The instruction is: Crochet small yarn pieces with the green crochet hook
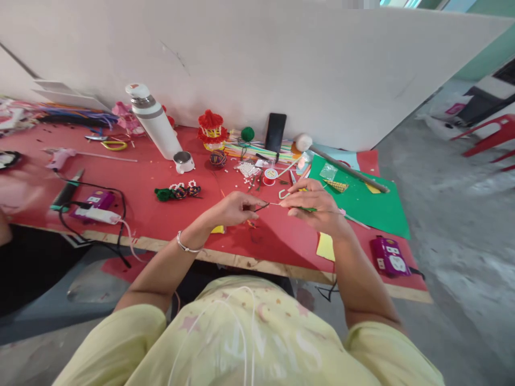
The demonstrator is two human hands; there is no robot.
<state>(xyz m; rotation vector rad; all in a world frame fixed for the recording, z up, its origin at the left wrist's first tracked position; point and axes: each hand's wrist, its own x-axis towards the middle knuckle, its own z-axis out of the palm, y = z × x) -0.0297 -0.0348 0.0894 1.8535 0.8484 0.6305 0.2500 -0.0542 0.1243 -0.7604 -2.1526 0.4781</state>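
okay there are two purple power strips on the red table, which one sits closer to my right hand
The purple power strip at the table's near right corner, below the green sheet, is closer to your right hand. The other one lies far left among black cables, beyond your left hand.

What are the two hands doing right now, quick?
Left hand: closed, pinching the dark end of a thin wire.
Right hand: closed, holding the same wire with a green strip.
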